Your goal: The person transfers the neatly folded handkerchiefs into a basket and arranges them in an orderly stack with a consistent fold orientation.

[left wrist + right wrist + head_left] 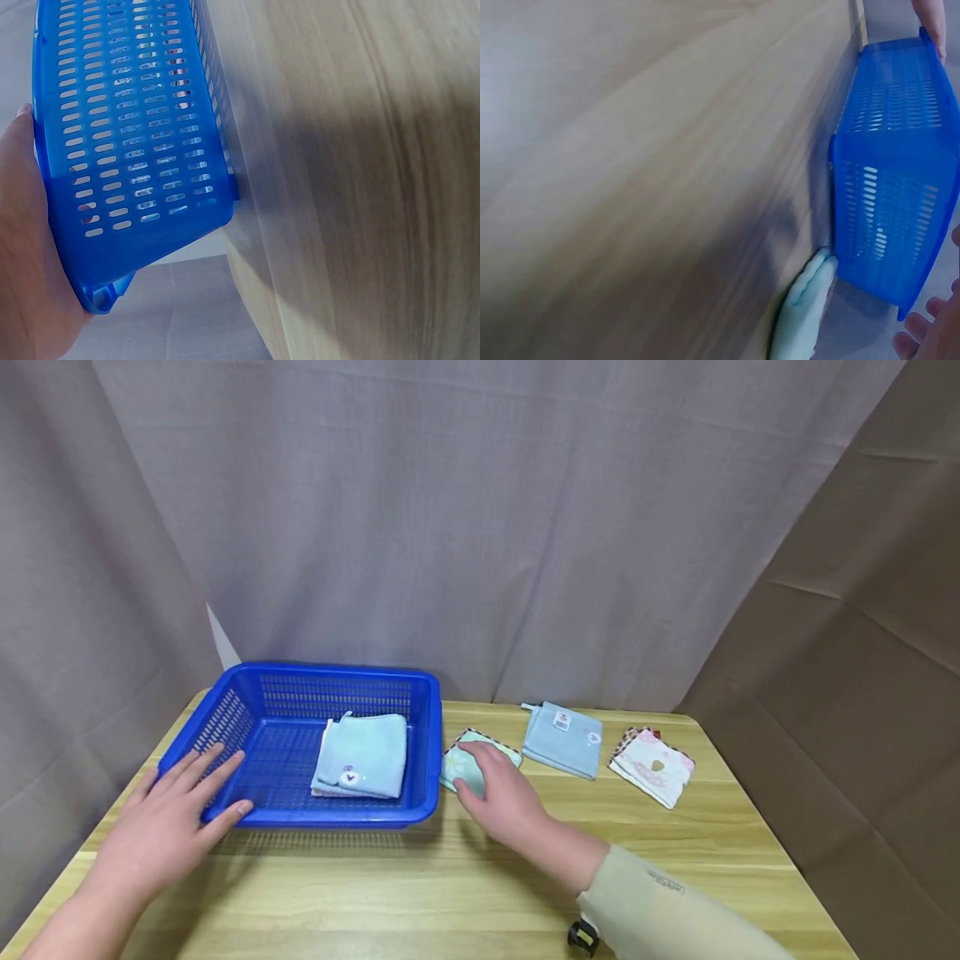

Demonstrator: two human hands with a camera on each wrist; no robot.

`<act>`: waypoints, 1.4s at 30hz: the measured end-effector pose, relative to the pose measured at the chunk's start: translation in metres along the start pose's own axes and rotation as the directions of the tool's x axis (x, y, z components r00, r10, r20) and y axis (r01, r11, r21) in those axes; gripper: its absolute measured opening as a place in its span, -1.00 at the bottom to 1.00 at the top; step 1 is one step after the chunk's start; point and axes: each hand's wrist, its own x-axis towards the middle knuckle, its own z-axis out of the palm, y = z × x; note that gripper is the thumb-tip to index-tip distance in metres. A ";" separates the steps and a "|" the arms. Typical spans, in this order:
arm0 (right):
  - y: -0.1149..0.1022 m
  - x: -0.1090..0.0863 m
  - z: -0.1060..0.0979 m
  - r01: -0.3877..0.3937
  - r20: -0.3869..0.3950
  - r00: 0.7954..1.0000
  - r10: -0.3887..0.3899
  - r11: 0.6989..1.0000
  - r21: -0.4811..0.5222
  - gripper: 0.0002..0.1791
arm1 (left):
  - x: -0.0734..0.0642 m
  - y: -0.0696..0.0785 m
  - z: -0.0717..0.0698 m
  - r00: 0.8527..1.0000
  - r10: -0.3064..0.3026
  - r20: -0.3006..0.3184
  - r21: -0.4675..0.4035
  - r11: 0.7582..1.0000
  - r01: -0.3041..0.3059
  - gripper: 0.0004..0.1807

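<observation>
My left hand [161, 818] rests with spread fingers on the front left corner of a blue plastic basket [315, 817]. In the left wrist view the palm lies along the basket's rim. My right hand [504, 793] hovers over a folded mint-green towel [467, 768] with a checked edge, just right of the basket. Its thumb and fingers are apart, with nothing between them. The right wrist view shows this green towel [804, 311] lying against the basket's foot, the fingertips [917, 325] above it. Inside the basket lies a folded light-blue towel [363, 752] on top of a paler one.
Further right on the wooden table [480, 893] lie a folded blue towel [562, 743] with a white label and a white-and-pink towel [652, 767] with a brown checked edge. A grey curtain [480, 527] hangs behind, and a brown cloth wall [847, 652] stands at the right.
</observation>
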 end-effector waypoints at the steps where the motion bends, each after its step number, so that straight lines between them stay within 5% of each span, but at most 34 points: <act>1: 0.002 -0.003 0.000 -0.004 0.001 1.000 0.004 1.000 -0.004 -0.46 | 0.000 0.000 0.000 1.000 0.001 -0.002 0.000 1.000 -0.001 -0.26; 21: 0.039 -0.043 -0.011 -0.089 -0.002 0.996 0.089 0.995 -0.053 -0.44 | -0.002 0.001 0.001 1.000 -0.005 0.015 -0.005 1.000 0.005 -0.26; 42: 0.050 -0.047 -0.013 -0.130 -0.004 0.992 0.130 0.990 -0.063 -0.48 | 0.000 0.000 0.001 1.000 -0.009 0.018 -0.004 1.000 0.009 -0.25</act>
